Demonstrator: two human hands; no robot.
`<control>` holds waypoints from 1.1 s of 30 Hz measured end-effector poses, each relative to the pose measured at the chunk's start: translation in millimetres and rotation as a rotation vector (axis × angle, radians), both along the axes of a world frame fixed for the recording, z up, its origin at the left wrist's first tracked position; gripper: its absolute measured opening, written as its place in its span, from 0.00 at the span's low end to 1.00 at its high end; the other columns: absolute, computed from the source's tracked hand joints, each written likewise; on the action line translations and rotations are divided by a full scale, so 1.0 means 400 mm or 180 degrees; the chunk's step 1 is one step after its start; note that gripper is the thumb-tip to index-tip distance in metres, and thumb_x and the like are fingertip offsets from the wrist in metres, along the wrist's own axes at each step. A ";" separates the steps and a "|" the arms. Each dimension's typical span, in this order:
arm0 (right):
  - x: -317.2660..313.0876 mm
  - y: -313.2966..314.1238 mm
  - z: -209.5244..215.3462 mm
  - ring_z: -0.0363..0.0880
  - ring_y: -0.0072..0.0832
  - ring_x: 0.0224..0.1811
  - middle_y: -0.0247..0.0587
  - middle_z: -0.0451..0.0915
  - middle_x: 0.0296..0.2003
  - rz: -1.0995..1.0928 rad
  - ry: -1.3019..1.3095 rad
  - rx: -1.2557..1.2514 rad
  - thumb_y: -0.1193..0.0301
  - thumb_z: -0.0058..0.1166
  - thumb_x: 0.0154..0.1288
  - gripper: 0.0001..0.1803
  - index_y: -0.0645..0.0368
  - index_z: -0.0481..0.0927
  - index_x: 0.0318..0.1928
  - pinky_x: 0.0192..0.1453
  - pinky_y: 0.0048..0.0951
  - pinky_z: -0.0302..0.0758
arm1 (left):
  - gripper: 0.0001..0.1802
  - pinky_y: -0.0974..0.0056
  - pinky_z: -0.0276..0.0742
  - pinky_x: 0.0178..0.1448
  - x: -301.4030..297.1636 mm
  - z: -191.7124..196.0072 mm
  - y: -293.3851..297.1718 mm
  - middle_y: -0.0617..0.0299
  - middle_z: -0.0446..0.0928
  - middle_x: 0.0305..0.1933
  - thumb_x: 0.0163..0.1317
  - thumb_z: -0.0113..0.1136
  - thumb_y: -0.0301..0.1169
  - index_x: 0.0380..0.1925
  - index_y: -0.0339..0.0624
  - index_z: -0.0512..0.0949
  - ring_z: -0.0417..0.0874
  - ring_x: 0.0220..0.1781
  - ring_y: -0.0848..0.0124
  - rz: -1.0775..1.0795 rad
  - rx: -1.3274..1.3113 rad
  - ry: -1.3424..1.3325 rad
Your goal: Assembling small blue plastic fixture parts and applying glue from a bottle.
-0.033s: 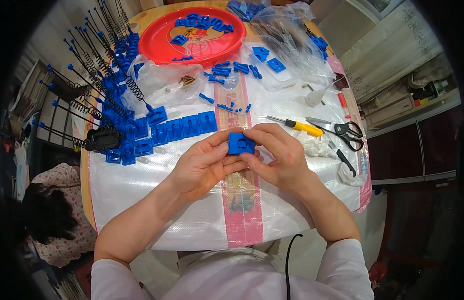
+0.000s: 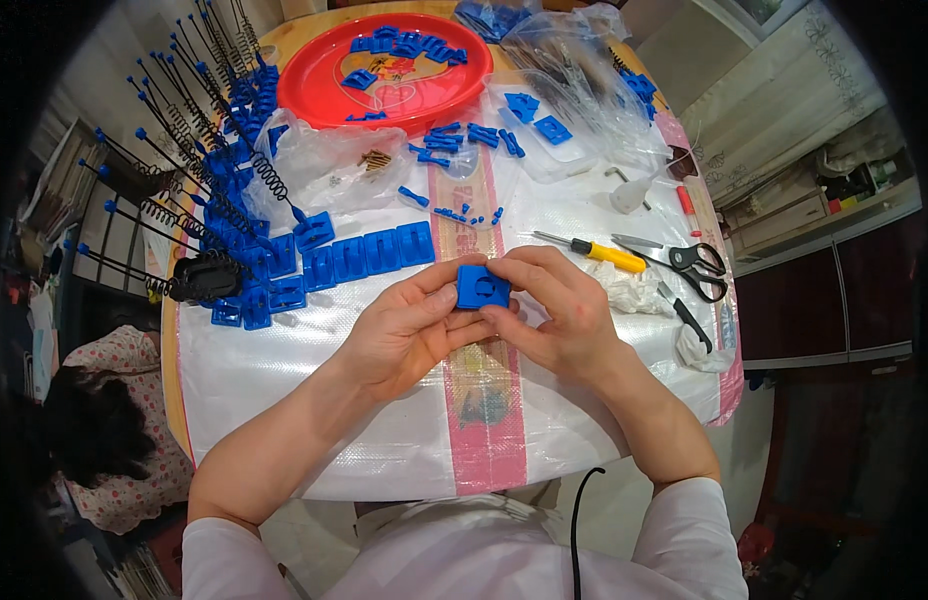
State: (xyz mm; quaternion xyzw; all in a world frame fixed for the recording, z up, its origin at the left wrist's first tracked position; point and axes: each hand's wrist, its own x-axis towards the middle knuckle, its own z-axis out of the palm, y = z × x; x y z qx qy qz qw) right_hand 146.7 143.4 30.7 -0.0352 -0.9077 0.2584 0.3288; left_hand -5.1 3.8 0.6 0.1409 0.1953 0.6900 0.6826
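Unmoved: blue block (image 2: 482, 287) between both hands' fingers (image 2: 454, 293); blue parts (image 2: 399, 45) in red tray (image 2: 314, 90).

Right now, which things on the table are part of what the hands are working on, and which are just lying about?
In hand or feeding it:
- blue square part, pinched between left hand and right hand
- row of blue frames
- small blue pins
- red tray with more blue pieces

Lying about:
- yellow-handled screwdriver
- scissors
- crumpled white cloth
- clear plastic bags
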 end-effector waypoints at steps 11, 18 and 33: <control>0.007 -0.004 0.007 0.84 0.37 0.41 0.46 0.81 0.43 -0.0042 -0.0236 -0.0204 0.74 0.72 0.49 0.25 0.60 0.82 0.51 0.43 0.31 0.81 | 0.26 0.49 0.70 0.73 0.000 0.000 -0.001 0.44 0.71 0.63 0.75 0.47 0.31 0.68 0.31 0.60 0.75 0.66 0.53 0.0039 -0.0097 0.0058; 0.008 -0.004 0.004 0.84 0.36 0.41 0.46 0.81 0.43 -0.0031 -0.0289 -0.0215 0.74 0.72 0.48 0.26 0.59 0.82 0.52 0.42 0.30 0.81 | 0.26 0.49 0.71 0.73 0.001 -0.002 -0.002 0.44 0.71 0.63 0.75 0.47 0.31 0.68 0.31 0.61 0.75 0.66 0.52 0.0049 -0.0131 0.0057; 0.002 0.004 0.000 0.83 0.34 0.36 0.45 0.80 0.42 0.0062 -0.0054 -0.0121 0.72 0.69 0.51 0.24 0.61 0.81 0.51 0.38 0.30 0.81 | 0.25 0.49 0.70 0.73 0.003 -0.002 -0.002 0.43 0.70 0.64 0.75 0.46 0.30 0.69 0.31 0.60 0.74 0.66 0.51 0.0051 -0.0142 0.0035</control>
